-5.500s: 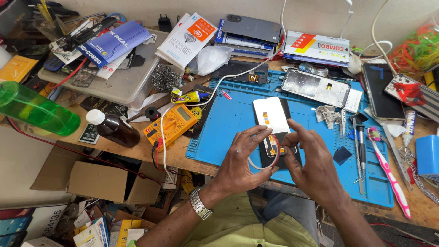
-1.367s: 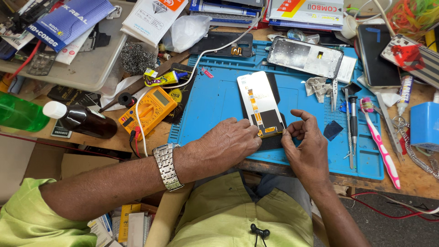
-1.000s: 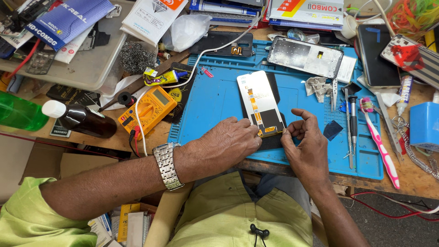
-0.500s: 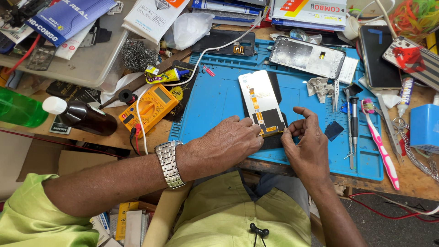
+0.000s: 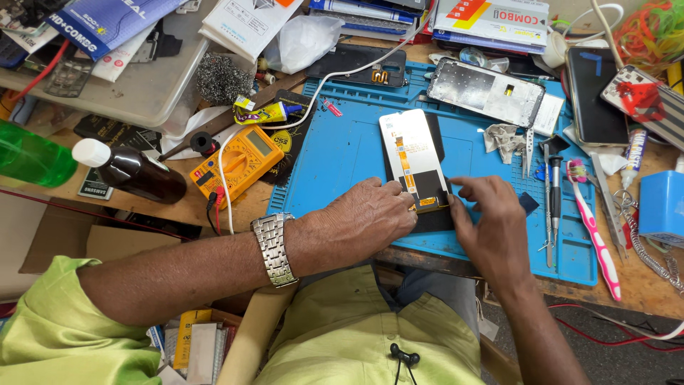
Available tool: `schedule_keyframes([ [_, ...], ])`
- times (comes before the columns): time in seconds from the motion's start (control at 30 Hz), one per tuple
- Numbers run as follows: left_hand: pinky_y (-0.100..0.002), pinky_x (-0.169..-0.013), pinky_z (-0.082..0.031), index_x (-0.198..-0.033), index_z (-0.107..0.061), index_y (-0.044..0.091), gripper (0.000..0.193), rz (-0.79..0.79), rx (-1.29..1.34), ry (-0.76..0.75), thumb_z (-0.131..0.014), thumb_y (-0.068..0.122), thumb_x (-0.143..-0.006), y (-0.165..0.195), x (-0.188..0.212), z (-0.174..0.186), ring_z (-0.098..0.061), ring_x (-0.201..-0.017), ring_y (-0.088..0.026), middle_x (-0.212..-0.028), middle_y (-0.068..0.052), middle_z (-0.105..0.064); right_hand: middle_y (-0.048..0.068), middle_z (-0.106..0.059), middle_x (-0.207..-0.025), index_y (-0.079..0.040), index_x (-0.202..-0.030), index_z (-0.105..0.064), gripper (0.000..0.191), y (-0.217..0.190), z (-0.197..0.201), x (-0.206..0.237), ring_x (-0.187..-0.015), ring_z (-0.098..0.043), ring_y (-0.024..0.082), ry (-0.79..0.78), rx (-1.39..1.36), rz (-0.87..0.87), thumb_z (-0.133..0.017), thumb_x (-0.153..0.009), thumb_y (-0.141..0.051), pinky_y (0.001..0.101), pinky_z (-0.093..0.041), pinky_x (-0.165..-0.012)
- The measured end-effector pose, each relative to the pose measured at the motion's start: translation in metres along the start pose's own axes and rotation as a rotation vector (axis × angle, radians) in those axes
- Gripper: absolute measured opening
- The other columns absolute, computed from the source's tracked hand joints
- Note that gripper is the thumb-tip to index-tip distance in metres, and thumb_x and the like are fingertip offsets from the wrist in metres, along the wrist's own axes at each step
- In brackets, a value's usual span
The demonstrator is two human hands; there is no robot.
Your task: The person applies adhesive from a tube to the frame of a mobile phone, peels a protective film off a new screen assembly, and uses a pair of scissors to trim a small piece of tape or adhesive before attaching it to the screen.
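Nearest to us, we are noting a light green shirt (image 5: pixel 356 335) and, on the left forearm, a steel wristwatch (image 5: pixel 274 249). The left hand (image 5: pixel 367 217) is lying palm down on the near edge of the blue work mat (image 5: pixel 335 157), its fingers (image 5: pixel 399 196) curled and pressing against the left side of the phone display panel (image 5: pixel 413 160); we cannot tell whether they are pinching anything beneath them. The right hand (image 5: pixel 491 228) is resting just beside it, on the panel's right side, with the index finger stretched toward the dark lower end of the panel and the other fingers loosely bent; it is touching, not gripping. The display panel is lying face down on the mat, between the two hands, white back upward, with an orange flex strip running along its middle.

Just right of the right hand, we are recording a black screwdriver (image 5: pixel 556 196), tweezers (image 5: pixel 529 146) and a pink toothbrush (image 5: pixel 595 221), all lying on the mat's right part. To the left, off the mat, a yellow multimeter (image 5: pixel 239 160) is lying on the desk (image 5: pixel 641 285), with a dark brown bottle (image 5: pixel 135 175) and a green bottle (image 5: pixel 32 157) further left.

Farther back, a bare phone frame (image 5: pixel 488 89) is lying at the mat's far edge. A dark phone (image 5: pixel 591 93) is lying to its right, and a wad of steel wool (image 5: pixel 222 77) is sitting to the left.
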State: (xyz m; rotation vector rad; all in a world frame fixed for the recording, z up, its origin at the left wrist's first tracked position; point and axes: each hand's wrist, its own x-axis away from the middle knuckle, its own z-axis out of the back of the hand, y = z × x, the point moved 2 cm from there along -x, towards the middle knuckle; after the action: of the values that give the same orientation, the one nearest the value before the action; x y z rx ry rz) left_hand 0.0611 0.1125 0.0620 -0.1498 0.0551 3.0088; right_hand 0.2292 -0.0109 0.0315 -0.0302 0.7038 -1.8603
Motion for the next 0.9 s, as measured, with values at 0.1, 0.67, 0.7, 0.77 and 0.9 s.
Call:
schedule_keyframes([
  [0.1,-0.039,-0.072,-0.052,-0.090,-0.066,0.009,0.012,-0.002,-0.005,-0.003,-0.065,0.020,-0.089,-0.001,-0.001,-0.001,-0.061,-0.097,-0.022,-0.093,-0.007,-0.063,0.012,-0.065,-0.115,-0.015,-0.115,-0.075,0.035,-0.006,0.001,0.017,-0.106,-0.060,0.029,0.020,0.126,0.265,-0.073,-0.081,-0.008,0.0428,-0.051,-0.091],
  [0.67,-0.041,-0.071,-0.052,-0.087,-0.065,0.007,0.010,0.000,0.027,0.007,-0.066,0.018,-0.086,-0.006,-0.003,-0.002,-0.064,-0.097,-0.025,-0.094,-0.008,-0.065,0.013,-0.061,-0.131,-0.016,-0.119,-0.076,0.044,0.008,0.006,0.029,-0.111,-0.057,0.028,0.008,0.308,0.195,-0.071,-0.076,-0.008,0.0466,-0.048,-0.096],
  [0.7,-0.042,-0.072,-0.052,-0.088,-0.065,0.007,0.009,0.006,0.075,0.033,-0.066,0.016,-0.086,-0.006,-0.002,-0.002,-0.064,-0.097,-0.026,-0.093,-0.009,-0.065,0.013,-0.062,-0.129,-0.015,-0.122,-0.075,0.043,0.011,0.010,0.029,-0.110,-0.059,0.027,0.060,0.197,0.154,-0.068,-0.081,-0.004,0.0441,-0.050,-0.093],
  [0.77,-0.044,-0.074,-0.051,-0.090,-0.066,0.007,0.006,-0.005,0.175,0.094,-0.065,0.013,-0.087,-0.008,0.002,-0.001,-0.064,-0.097,-0.029,-0.092,-0.010,-0.065,0.012,-0.065,-0.126,-0.013,-0.129,-0.073,0.043,0.020,0.022,0.032,-0.107,-0.064,0.025,0.174,-0.005,0.060,-0.063,-0.090,0.003,0.0390,-0.054,-0.087],
  [0.9,-0.045,-0.078,-0.051,-0.094,-0.065,0.007,0.012,0.064,0.216,0.014,-0.064,0.009,-0.083,-0.010,0.002,0.002,-0.063,-0.094,-0.029,-0.092,-0.011,-0.066,0.013,-0.073,-0.116,-0.007,-0.127,-0.072,0.031,0.055,0.073,0.042,-0.098,-0.072,0.020,0.390,0.005,-0.124,-0.067,-0.098,0.000,0.0342,-0.058,-0.083],
])
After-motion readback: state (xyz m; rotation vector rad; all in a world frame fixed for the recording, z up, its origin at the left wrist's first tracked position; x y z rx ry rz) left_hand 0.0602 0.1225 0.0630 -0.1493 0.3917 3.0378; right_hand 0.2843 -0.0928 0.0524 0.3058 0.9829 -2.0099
